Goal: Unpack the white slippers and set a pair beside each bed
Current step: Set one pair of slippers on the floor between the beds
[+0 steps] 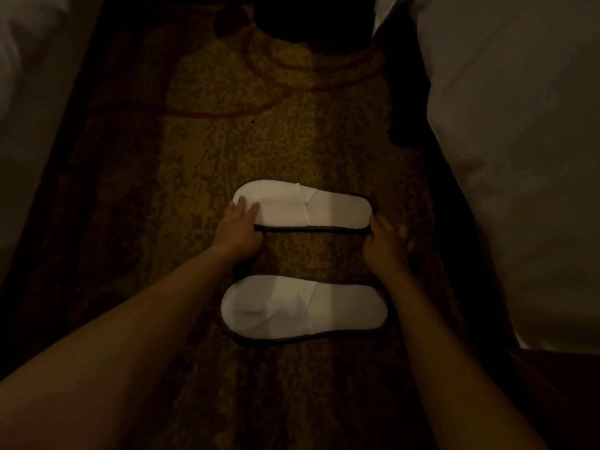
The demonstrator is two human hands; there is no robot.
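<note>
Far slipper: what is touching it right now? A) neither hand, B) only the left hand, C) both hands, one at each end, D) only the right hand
C: the left hand rests on the toe end of the far slipper and the right hand pinches its heel end; the near slipper lies untouched on the carpet.

White slippers have dark-edged soles; the carpet is mottled gold-brown with red curved lines; bedding is white.
</note>
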